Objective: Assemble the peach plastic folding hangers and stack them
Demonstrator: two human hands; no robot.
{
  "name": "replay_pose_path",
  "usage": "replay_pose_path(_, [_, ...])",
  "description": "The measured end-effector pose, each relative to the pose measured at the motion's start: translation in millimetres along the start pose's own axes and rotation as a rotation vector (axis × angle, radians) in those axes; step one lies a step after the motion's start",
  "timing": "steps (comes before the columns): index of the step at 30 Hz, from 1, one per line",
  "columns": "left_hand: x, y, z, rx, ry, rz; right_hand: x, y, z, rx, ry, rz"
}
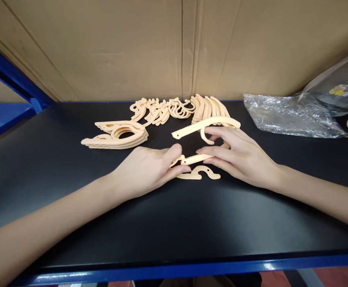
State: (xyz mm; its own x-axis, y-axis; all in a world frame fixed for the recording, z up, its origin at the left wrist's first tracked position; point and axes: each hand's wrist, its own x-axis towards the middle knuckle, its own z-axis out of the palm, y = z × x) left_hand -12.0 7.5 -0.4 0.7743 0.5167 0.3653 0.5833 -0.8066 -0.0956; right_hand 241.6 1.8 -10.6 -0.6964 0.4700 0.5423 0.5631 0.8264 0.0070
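Note:
My right hand (236, 155) grips a beige folding clothes hanger, its fingers closed around the parts. The upper hanger arm (205, 125) slants above the fingers, a curved hook (204, 137) hangs below it, and the lower arm (196, 158) points left. Between thumb and fingers, my left hand (154, 167) pinches a small curved beige hanger piece (176, 160) at the lower arm's holed end. Most of that piece is covered by the fingers. Just below both hands, a loose wavy beige piece (202, 172) lies on the black tabletop (174, 223).
A stack of folded beige hangers (117, 140) lies left of centre. Behind are piles of small curved pieces (159, 111) and longer arms (210, 107), before a cardboard wall (117, 52). Crumpled clear plastic (290, 115) and a transparent bag (338, 91) sit at right. A blue rail (174, 269) edges the front.

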Motion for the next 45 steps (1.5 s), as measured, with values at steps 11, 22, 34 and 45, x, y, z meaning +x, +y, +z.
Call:
replay_pose_path(11, [-1.3,-1.9,-1.6,0.032,-0.002,0.021,-0.1,-1.7,-0.9,-0.070,0.057,-0.040])
replay_pose_path(22, [0.4,-2.1,3.9,0.130,-0.046,0.056,0.5,-1.9,-0.6,-0.050,0.065,-0.061])
replay_pose_path(34, [2.4,0.3,-1.5,0.178,-0.081,0.101,0.1,-0.8,0.1,-0.016,0.037,-0.028])
replay_pose_path(45, [2.6,5.3,-11.1,0.303,-0.030,0.101,2.4,-1.8,-0.3,0.014,-0.019,0.027])
